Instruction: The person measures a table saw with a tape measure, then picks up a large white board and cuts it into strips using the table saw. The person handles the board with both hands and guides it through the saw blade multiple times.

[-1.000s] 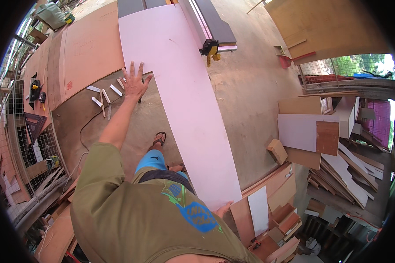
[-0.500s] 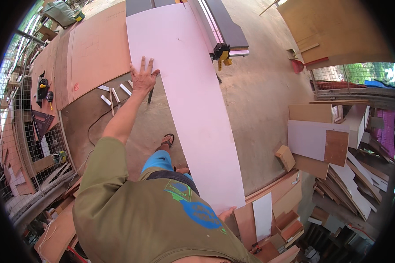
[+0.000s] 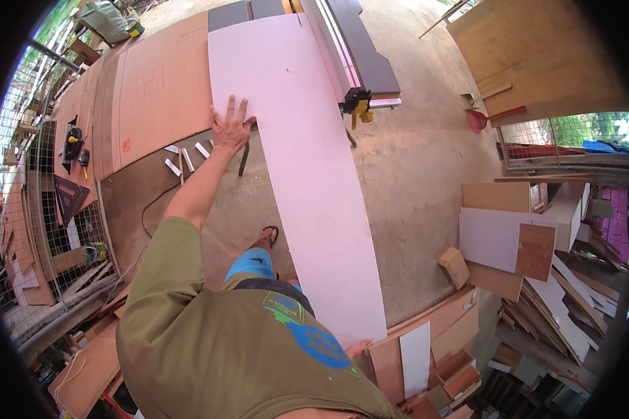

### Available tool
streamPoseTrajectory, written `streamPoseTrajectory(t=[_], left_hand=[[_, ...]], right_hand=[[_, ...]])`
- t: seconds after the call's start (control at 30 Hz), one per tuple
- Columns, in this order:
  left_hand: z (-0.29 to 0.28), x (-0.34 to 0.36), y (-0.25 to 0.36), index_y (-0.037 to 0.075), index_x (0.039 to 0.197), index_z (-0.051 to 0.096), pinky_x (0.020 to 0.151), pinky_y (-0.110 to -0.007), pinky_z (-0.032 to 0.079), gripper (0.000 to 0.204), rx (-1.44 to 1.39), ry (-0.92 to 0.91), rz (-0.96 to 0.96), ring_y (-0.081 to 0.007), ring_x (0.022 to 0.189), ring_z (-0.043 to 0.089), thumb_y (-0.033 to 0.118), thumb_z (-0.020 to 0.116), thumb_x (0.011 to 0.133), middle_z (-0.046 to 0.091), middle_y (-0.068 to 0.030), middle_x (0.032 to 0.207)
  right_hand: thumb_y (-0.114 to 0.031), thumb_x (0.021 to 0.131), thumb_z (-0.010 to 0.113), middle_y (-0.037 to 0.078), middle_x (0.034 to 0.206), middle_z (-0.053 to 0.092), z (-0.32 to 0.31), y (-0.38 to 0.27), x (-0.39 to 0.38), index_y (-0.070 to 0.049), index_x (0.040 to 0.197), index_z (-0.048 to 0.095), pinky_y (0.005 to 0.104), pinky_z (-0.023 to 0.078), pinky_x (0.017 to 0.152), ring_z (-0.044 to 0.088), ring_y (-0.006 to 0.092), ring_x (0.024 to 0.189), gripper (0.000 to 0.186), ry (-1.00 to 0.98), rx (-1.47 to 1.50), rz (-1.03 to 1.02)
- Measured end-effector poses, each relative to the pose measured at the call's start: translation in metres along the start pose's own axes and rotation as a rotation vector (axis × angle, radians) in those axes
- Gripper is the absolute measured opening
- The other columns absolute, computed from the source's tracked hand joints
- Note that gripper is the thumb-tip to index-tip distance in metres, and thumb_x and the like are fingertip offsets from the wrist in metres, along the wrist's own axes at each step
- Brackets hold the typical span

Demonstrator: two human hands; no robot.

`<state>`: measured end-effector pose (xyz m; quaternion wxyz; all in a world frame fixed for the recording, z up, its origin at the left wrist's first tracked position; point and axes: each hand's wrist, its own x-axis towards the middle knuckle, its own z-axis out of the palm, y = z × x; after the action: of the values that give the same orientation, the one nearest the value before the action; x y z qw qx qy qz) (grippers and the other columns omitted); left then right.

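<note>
A long white panel (image 3: pixel 321 202) runs from the far tabletop toward me and reaches past my right side. My left hand (image 3: pixel 232 127) lies flat on its left edge, fingers spread and pointing away from me. At the near end my right hand (image 3: pixel 358 348) holds the panel's edge; most of its fingers are hidden. Alongside the panel's far right edge runs the long rail of a table saw (image 3: pixel 335 56). A black and yellow clamp-like fitting (image 3: pixel 358 105) sits at the rail's near end.
Left of the panel lies a brown plywood sheet (image 3: pixel 164 91), with white strips (image 3: pixel 187 159) below its near edge. A dark triangular square (image 3: pixel 70 195) and hand tools rest farther left. Board offcuts (image 3: pixel 496 237) are stacked on the right. Beside my right hand stand more boards (image 3: pixel 416 356).
The view has tilted a little, so the surroundings sit lower in the picture. Relative to the saw, the white panel and both hands appear slightly farther forward. Both hands keep their places on it.
</note>
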<state>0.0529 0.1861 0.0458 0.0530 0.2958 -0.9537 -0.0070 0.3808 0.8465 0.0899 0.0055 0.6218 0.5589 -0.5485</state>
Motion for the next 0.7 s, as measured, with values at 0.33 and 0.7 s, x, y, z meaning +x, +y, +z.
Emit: streamPoseTrajectory(t=[0.33, 0.7], left_hand=[[0.001, 0.026, -0.006, 0.031, 0.162, 0.039, 0.122, -0.071, 0.019, 0.069, -0.002, -0.008, -0.010, -0.0699, 0.145, 0.020, 0.066, 0.043, 0.103, 0.027, -0.0063, 0.173], [0.007, 0.048, -0.012, 0.032, 0.161, 0.042, 0.122, -0.072, 0.019, 0.066, -0.040, -0.005, -0.032, -0.0699, 0.144, 0.020, 0.064, 0.045, 0.103, 0.026, -0.0060, 0.173]], right_hand=[[-0.074, 0.102, 0.038, 0.017, 0.165, 0.037, 0.020, 0.003, 0.001, -0.001, 0.161, 0.032, 0.0497, 0.035, 0.122, 0.042, 0.0359, 0.146, 0.095, -0.049, 0.039, -0.019], [-0.073, 0.103, 0.035, 0.019, 0.164, 0.037, 0.063, -0.031, -0.064, 0.002, 0.160, 0.032, 0.0504, 0.035, 0.121, 0.043, 0.0356, 0.145, 0.095, 0.003, -0.164, -0.131]])
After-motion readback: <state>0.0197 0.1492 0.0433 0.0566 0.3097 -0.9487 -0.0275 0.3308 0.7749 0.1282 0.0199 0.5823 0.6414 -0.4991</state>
